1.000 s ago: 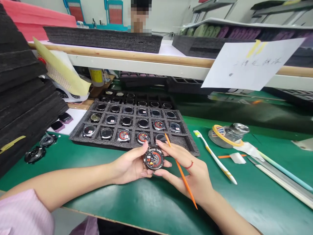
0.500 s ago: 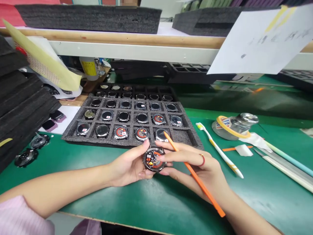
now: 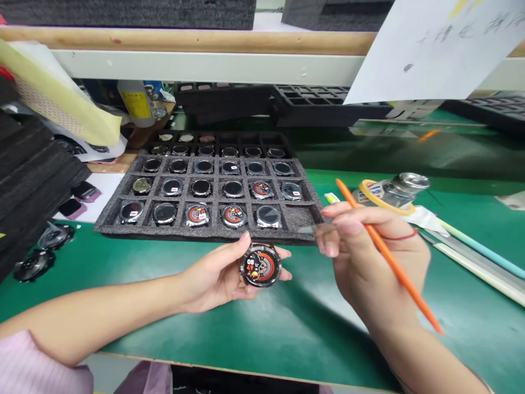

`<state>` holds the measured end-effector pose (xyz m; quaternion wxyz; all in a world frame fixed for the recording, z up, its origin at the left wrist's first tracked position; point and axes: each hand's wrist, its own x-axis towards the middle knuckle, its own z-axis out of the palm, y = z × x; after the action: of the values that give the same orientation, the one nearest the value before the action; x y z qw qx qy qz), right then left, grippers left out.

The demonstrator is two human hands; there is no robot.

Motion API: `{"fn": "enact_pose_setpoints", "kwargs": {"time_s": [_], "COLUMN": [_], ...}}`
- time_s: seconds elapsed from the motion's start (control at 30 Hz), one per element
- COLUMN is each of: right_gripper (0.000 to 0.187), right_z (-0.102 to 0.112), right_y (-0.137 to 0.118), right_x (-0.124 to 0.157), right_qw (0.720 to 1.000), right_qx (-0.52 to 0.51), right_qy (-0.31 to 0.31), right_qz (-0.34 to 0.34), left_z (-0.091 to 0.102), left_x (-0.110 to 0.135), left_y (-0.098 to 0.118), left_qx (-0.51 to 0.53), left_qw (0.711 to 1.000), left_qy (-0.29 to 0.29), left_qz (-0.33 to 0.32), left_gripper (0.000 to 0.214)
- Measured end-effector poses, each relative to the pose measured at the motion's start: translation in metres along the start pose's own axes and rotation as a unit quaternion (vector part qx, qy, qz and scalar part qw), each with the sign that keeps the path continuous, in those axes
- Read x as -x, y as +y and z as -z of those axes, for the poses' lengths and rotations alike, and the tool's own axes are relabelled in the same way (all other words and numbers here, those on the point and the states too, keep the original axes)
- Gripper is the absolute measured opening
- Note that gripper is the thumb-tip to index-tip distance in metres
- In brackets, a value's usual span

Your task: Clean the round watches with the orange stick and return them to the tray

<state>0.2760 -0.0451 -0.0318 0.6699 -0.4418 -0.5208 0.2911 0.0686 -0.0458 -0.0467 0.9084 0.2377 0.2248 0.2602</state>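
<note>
My left hand (image 3: 223, 271) is closed around a round smartwatch (image 3: 262, 266), its lit face turned up and showing 08 49 with an orange ring. The thumb lies at the rim and fingertips stick out on the far side. To the right, apart from the watch, my right hand (image 3: 369, 257) is raised with an orange stick (image 3: 394, 265) held across it. A blurred, see-through sliver (image 3: 308, 230) sticks out from its fingertips; it looks like clear film. Behind the hands lies a dark foam tray (image 3: 135, 232) with round watches (image 3: 268, 216) in its compartments, several under clear wrap.
At the right stand a glass bottle (image 3: 404, 191) with a yellow ring and a pale-handled tool (image 3: 478, 271). Loose watches (image 3: 35, 265) and stacked dark foam (image 3: 33, 164) are at the left. A shelf edge (image 3: 205, 63) and hanging paper (image 3: 426, 54) cross above.
My right hand has moved off the watch face, up and to the right, turning with the orange stick. A clear sliver now shows at its fingertips. The view has tipped slightly down.
</note>
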Motion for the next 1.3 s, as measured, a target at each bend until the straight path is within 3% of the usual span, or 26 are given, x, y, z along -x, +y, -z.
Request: {"fn": "enact_pose_setpoints", "kwargs": {"time_s": [0.07,0.23,0.33,0.37,0.47,0.5,0.67,0.73,0.83,0.97,1.1,1.3], "right_gripper": [0.026,0.016,0.038,0.038,0.012,0.005,0.005,0.013,0.021,0.028,0.029,0.029], "right_z": [0.002,0.002,0.003,0.003,0.003,0.003,-0.001,-0.003,-0.003,-0.003,-0.005,-0.006], "right_y": [0.001,0.002,0.006,0.007,0.009,0.008,0.002,0.001,-0.001,-0.008,-0.015,-0.011], "right_x": [-0.005,-0.009,-0.006,-0.006,-0.002,0.000,0.006,0.007,0.006,0.012,0.021,0.021], "right_qw": [0.999,1.000,1.000,0.999,0.999,0.999,0.982,0.980,0.976,0.952,0.929,0.915], "right_qx": [-0.010,-0.015,0.001,0.003,0.008,0.011,0.064,0.105,0.146,0.135,0.136,0.161], "right_qy": [0.028,0.010,-0.010,-0.014,-0.028,-0.037,-0.154,-0.136,-0.064,-0.148,-0.229,-0.264], "right_qz": [-0.014,-0.014,-0.026,-0.030,-0.025,-0.011,0.085,0.101,0.145,0.232,0.256,0.260], "left_z": [0.001,0.001,0.000,0.000,-0.001,-0.001,0.000,0.000,0.001,0.002,0.002,-0.001], "left_x": [0.001,0.001,0.001,0.001,0.001,0.001,0.000,-0.001,-0.001,-0.003,-0.004,-0.003], "left_y": [0.001,0.002,0.003,0.003,0.003,0.003,0.002,0.002,0.002,0.000,-0.001,-0.002], "left_qx": [0.009,0.019,0.018,0.018,0.018,0.019,0.014,0.013,0.007,-0.007,-0.005,-0.009], "left_qw": [1.000,0.999,1.000,1.000,1.000,1.000,1.000,0.999,0.999,0.999,1.000,1.000], "left_qy": [-0.010,-0.024,-0.023,-0.021,-0.018,-0.019,-0.025,-0.030,-0.034,-0.040,-0.027,-0.016], "left_qz": [-0.003,-0.008,-0.006,-0.004,0.003,0.004,0.002,0.001,0.002,-0.011,-0.008,-0.017], "left_gripper": [0.049,0.049,0.049,0.050,0.051,0.050,0.050,0.051,0.052,0.056,0.056,0.050]}}
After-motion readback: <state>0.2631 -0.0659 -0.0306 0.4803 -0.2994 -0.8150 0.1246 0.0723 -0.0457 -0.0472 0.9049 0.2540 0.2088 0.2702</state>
